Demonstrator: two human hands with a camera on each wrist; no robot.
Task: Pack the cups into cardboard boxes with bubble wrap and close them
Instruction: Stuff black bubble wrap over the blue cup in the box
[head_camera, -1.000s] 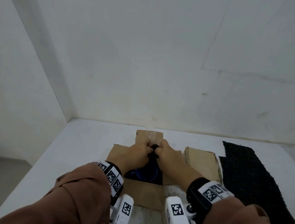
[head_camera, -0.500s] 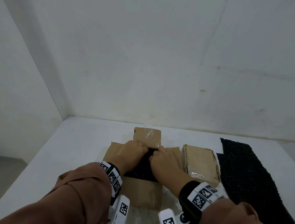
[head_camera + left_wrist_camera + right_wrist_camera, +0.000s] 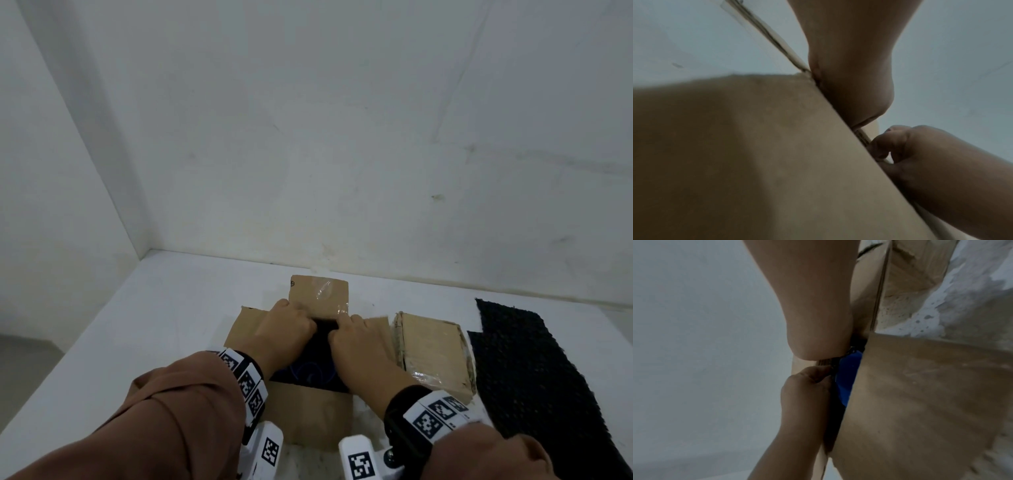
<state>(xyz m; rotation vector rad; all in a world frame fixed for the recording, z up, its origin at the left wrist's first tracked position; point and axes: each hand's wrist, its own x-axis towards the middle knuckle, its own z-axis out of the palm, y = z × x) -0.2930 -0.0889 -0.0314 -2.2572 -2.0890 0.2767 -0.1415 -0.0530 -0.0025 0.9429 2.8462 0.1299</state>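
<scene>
both hands at the far flap of the open box

open box sits on the white tabletop, flaps spread to l, r, near side. inside: dark wrap w/ a blue cup showing through; right wrist view shows the blue in the gap betw. flaps. left hand and right hand meet at the base of the far flap, which stands up w/ clear tape on it. both hands' fingers curl at that flap's lower edge and the black wrap there; whether they grip flap or wrap, can't tell. closed box, taped, lies just r of the open one, touching its r flap. black wrap sheet lies flat further r, just beside the closed box.
</scene>
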